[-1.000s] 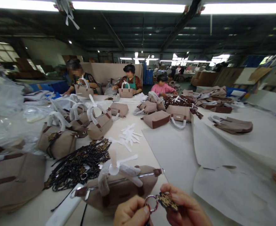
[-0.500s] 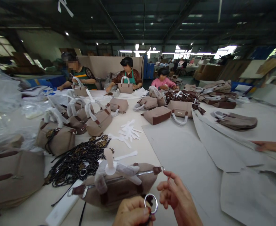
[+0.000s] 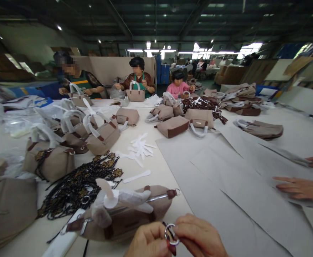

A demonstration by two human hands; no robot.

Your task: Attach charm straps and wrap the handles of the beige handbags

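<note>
A shiny silver metal ring (image 3: 168, 237) is pinched between both hands at the bottom of the view. My left hand (image 3: 148, 241) grips it from the left, with a small dark brown piece by the fingertips. My right hand (image 3: 200, 235) closes on its right side. Just beyond lies a taupe handbag (image 3: 119, 218), with brown trim, wrapped handles, a zipper and a small D-ring (image 3: 177, 192) at its right end. Left of the bag is a heap of black cords (image 3: 73, 191) with bronze-coloured flower shapes. A white bar-shaped object (image 3: 65, 240) lies partly under the bag.
Several finished-looking taupe bags (image 3: 103, 137) stand to the left and across the table. White paper strips (image 3: 142, 150) lie mid-table. Grey sheets (image 3: 215, 178) cover the right side, where a co-worker's hands (image 3: 301, 187) rest. Three people sit opposite.
My right hand has moved from beside the bag's D-ring to the metal ring and closed on it. The co-worker's hands at right reach further in, and the grey sheets have shifted.
</note>
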